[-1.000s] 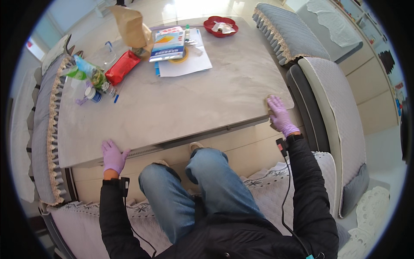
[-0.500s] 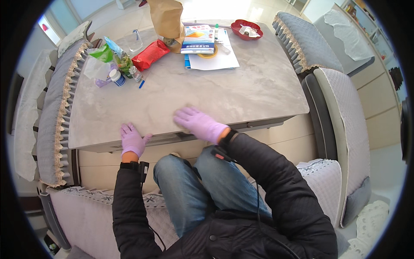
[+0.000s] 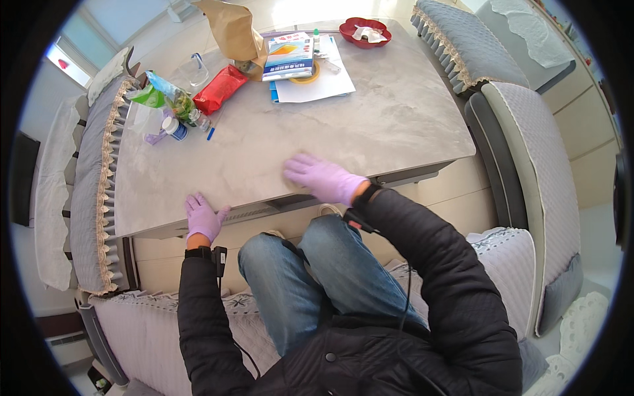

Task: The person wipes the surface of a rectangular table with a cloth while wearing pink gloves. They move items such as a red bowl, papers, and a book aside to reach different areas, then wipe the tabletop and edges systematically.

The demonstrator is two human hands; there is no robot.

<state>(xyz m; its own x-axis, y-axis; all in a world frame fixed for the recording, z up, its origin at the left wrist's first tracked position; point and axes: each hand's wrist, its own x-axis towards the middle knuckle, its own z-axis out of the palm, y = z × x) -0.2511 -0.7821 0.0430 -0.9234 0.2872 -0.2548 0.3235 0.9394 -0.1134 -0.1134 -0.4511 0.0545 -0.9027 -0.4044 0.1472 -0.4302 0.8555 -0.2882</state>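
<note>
While the left hand (image 3: 203,216) braces flat at the tabletop (image 3: 370,125) edge, the right hand (image 3: 325,179) presses, fingers spread, empty.

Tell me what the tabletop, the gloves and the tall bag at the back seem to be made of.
The tabletop looks like polished stone or a stone-look slab: pale grey veining and a soft sheen. The glove on the left hand and the one on the right hand look like thin nitrile or latex: lilac, smooth, skin-tight. The tall bag looks like matt brown kraft paper, creased and folded.
</note>
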